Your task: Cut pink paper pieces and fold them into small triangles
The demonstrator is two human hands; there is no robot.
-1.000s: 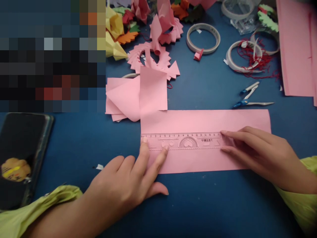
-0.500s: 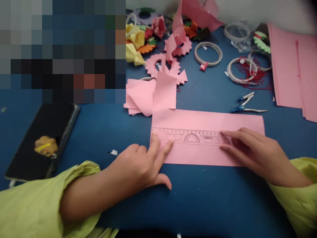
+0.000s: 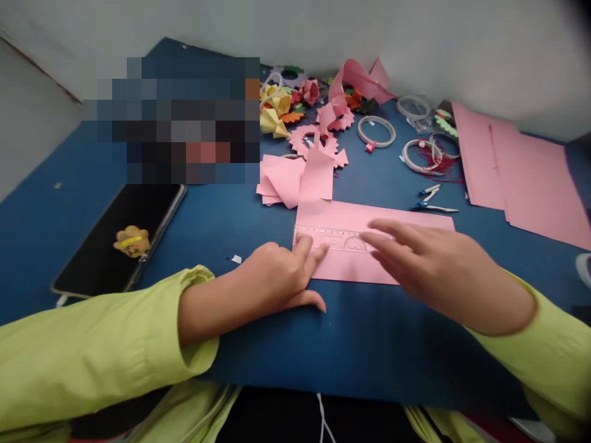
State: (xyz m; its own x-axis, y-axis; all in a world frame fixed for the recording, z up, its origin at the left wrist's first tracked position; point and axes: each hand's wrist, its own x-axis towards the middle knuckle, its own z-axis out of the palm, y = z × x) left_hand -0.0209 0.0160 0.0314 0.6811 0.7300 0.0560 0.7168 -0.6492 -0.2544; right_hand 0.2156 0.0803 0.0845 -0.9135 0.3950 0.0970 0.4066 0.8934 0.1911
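Observation:
A clear plastic ruler (image 3: 339,241) with a protractor cut-out lies lengthwise across a pink sheet of paper (image 3: 351,267) on the blue table. Two fingertips of my left hand (image 3: 284,274) press the ruler's left end flat on the paper. Its thumb is stretched out over the table; this hand is open. My right hand (image 3: 425,264) hovers above the right part of the ruler and paper, fingers extended and slightly blurred. It hides the ruler's right end, and nothing shows in its fingers.
A phone (image 3: 115,240) lies at the left. Scissors (image 3: 434,200), tape rolls (image 3: 376,132) and red thread (image 3: 438,161) sit beyond the paper. Folded paper shapes (image 3: 274,117) crowd the back. More pink sheets (image 3: 545,184) lie at the right; cut pink pieces (image 3: 281,178) touch the paper's far left.
My right hand has lifted off the ruler's right end and moved left over it. My left fingers stay on the ruler. The view has pulled back, showing more table and wall.

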